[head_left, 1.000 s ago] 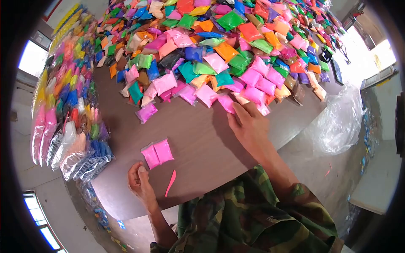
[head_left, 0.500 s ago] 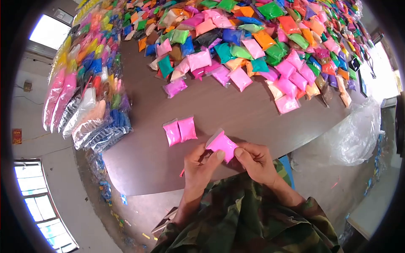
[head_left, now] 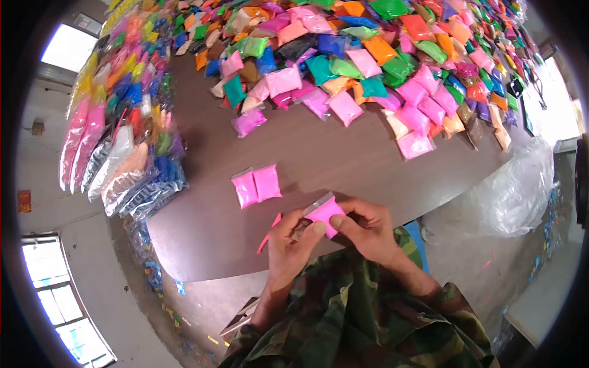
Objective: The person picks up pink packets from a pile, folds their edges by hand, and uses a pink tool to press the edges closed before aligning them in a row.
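Note:
Both hands hold one small pink packet [head_left: 324,213] just above the near edge of the brown table [head_left: 343,165]. My left hand [head_left: 290,244] pinches its near left side, and my right hand [head_left: 365,227] grips its right side. Two more pink packets [head_left: 256,184] lie side by side on the table just beyond my left hand. A thin pink stick [head_left: 270,232] lies on the table by my left thumb, partly hidden by the hand.
A large heap of coloured packets [head_left: 368,55] covers the far half of the table. Bundles of packets in clear bags [head_left: 116,135] hang over the left edge. A clear plastic bag [head_left: 515,190] sits at the right, below the table's edge.
A second ago my right hand reached to the heap and my left rested near the stick. Both hands now hold a pink packet near me, slightly lower than half a second ago.

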### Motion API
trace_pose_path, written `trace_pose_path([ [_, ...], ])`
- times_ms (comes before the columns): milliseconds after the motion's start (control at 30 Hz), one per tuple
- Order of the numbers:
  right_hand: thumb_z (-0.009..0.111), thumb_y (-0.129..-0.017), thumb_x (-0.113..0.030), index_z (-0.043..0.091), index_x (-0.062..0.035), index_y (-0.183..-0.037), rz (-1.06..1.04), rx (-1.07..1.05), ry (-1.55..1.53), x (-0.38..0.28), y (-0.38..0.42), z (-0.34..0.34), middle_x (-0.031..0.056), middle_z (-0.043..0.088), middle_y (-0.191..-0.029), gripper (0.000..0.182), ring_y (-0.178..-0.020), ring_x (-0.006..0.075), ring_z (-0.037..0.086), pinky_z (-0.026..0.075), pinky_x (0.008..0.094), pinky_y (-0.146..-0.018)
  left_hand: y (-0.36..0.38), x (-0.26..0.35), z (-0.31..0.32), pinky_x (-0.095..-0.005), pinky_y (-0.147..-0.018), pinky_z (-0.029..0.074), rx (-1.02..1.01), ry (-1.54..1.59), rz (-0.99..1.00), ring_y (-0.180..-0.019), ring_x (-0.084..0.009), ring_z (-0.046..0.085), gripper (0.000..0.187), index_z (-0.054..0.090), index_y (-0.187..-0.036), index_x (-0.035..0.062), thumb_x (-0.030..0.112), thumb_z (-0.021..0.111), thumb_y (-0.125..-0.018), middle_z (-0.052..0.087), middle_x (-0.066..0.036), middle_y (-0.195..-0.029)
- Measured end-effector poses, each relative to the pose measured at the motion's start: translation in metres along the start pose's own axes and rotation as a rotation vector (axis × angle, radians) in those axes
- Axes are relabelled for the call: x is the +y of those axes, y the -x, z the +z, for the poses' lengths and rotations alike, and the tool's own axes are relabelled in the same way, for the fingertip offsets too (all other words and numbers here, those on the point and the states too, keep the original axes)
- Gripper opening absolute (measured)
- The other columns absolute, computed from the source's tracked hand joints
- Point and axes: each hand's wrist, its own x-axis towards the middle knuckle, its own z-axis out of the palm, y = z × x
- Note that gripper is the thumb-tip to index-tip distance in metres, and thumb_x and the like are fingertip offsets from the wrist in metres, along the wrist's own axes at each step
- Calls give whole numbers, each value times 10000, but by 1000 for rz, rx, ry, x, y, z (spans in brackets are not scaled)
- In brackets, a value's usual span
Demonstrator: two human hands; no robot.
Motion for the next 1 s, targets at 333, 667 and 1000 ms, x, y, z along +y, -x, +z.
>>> trace_pose_path([
  [333, 746, -1004, -113, 716, -14, -1151, -64, -17, 94, -17, -7, 5, -20, 644, -892, 180, -776, 35, 552, 448, 242, -647, -5, 1, -8, -269, -603, 420, -8, -238, 116, -702, -56, 535, 165, 719, -938, -5, 133, 703, -1026, 622, 25, -746],
  [667, 702, -1052, -97, 700, 2, -1126, -70, 69, -123, 8, -10, 12, -18, 649, -865, 124, -755, 45, 586, 462, 242, -644, -4, -20, 1, -267, -671, 497, -36, 39, 13, -753, -105, 629, 230, 724, -1107, -18, 189, 742, -1008, 670, -36, -938],
  [1000, 712, -1052, -148, 689, -3, -1149, -23, -28, -1, -11, -11, 5, -56, 616, -850, 175, -774, 14, 573, 451, 232, -637, -3, -18, -11, -263, -638, 452, -104, -125, 39, -735, -84, 568, 205, 750, -1111, -11, 173, 731, -1025, 662, -10, -845],
])
